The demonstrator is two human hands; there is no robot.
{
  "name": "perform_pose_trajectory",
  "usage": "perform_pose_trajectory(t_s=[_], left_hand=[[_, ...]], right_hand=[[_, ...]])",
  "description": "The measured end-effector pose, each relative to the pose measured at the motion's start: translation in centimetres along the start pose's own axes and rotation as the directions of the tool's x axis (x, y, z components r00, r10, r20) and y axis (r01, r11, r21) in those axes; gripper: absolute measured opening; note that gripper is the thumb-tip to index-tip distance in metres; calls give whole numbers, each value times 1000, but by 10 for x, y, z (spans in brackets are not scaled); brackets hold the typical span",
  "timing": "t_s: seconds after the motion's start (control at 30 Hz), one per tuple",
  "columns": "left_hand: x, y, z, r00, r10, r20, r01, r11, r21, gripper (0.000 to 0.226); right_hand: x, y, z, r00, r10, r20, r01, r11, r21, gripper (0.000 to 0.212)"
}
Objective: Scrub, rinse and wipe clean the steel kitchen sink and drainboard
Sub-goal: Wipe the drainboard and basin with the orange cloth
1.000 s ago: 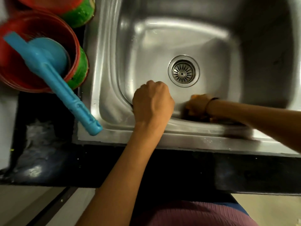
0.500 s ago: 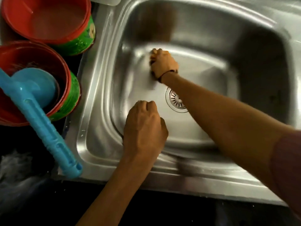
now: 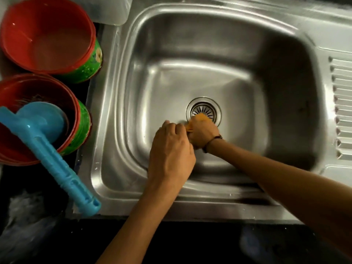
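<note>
Yellow scrub pad, gripped in my right hand, has come back from the far wall to the drain; left hand's fingers curl empty.

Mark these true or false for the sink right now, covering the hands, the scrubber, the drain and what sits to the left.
1. The right hand grips an orange scrubber beside the drain strainer. True.
2. The left hand rests on the drainboard. False: it is over the sink basin, next to the right hand.
3. A blue ladle lies in the nearer red bowl. True.
4. A plug covers the drain. False: the strainer slots show.
</note>
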State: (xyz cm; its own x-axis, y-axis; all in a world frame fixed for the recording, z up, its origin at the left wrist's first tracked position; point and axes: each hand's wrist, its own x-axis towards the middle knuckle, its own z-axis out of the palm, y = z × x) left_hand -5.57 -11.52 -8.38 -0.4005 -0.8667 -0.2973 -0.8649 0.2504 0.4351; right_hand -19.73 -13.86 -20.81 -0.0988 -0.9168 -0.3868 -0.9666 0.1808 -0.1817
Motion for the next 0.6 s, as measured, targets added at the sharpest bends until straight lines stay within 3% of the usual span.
perform_pose_trajectory(t_s=[0.07, 0.17, 0.23, 0.33, 0.4, 0.53, 0.6], left_hand=[[0, 0, 0, 1000, -10, -13, 10, 1000, -6, 42], [1, -1, 2, 1000, -18, -21, 18, 1000, 2, 41], [1, -1, 3, 1000, -15, -26, 15, 1000, 0, 41], [1, -1, 4, 999, -18, -40, 18, 1000, -6, 41], [0, -2, 3, 997, -14, -74, 12, 1000, -25, 39], [1, 0, 0, 998, -21, -52, 20, 1000, -14, 34], [1, 2, -4, 999, -49, -12, 49, 999, 0, 36]], right_hand=[[24, -21, -3, 996, 25, -91, -16, 994, 105, 20], [55, -26, -20, 965, 179, -193, -123, 955, 272, 15], [54, -21, -22, 959, 176, -223, -98, 942, 321, 15], [22, -6, -20, 991, -110, -71, 126, 948, 291, 6], [1, 13, -24, 975, -198, 103, 175, 964, 200, 4], [3, 28, -34, 989, 36, 142, -50, 994, 95, 25], [0, 14, -40, 981, 92, 169, -113, 986, 120, 19]])
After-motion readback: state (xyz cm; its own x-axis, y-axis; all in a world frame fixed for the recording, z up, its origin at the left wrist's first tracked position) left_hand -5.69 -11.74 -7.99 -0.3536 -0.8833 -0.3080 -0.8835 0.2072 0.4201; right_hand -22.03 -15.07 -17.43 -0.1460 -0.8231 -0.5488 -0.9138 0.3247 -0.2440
